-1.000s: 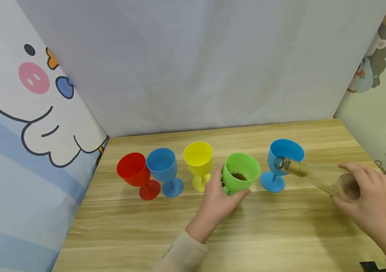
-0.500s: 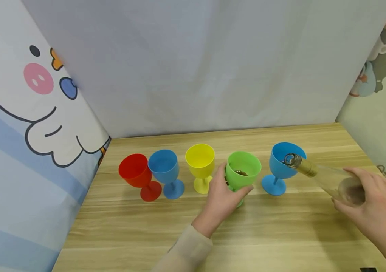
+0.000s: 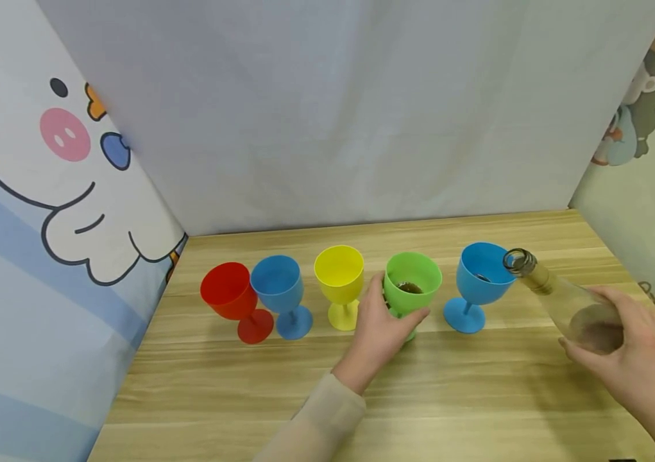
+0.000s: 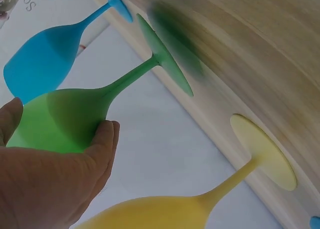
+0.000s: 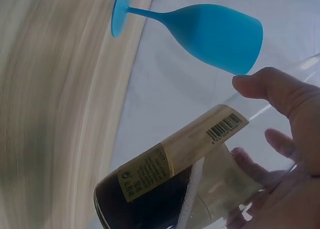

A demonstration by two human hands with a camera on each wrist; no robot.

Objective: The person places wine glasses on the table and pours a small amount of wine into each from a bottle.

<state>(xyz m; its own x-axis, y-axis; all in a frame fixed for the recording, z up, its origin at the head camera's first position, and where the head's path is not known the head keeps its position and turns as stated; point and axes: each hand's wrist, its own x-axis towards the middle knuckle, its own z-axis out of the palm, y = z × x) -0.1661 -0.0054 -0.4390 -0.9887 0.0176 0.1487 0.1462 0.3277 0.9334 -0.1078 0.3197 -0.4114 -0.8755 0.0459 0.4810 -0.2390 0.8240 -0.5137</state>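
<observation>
My left hand [image 3: 379, 327] grips the bowl of a green plastic goblet [image 3: 412, 263], which has a little dark liquid inside. In the left wrist view the foot of this goblet [image 4: 167, 59] hangs just off the tabletop, its shadow beside it. My right hand [image 3: 636, 353] holds a clear glass bottle [image 3: 569, 301] near its base, tilted, with the mouth at the right rim of a blue goblet [image 3: 474, 289]. Some dark liquid shows in that goblet. Dark liquid [image 5: 150, 204] also lies in the bottle's lower end, behind a label with a barcode.
To the left stand a yellow goblet [image 3: 341, 292], a second blue goblet [image 3: 281, 295] and a red goblet [image 3: 235, 301], in a row on the wood-grain table [image 3: 217, 398]. A pale cloth wall [image 3: 327, 115] rises behind, with printed cartoon walls at both sides.
The bottle's mouth has moved right, from over the blue goblet's bowl to its right rim, and dark liquid now shows in that goblet. The green goblet has risen slightly in my left hand.
</observation>
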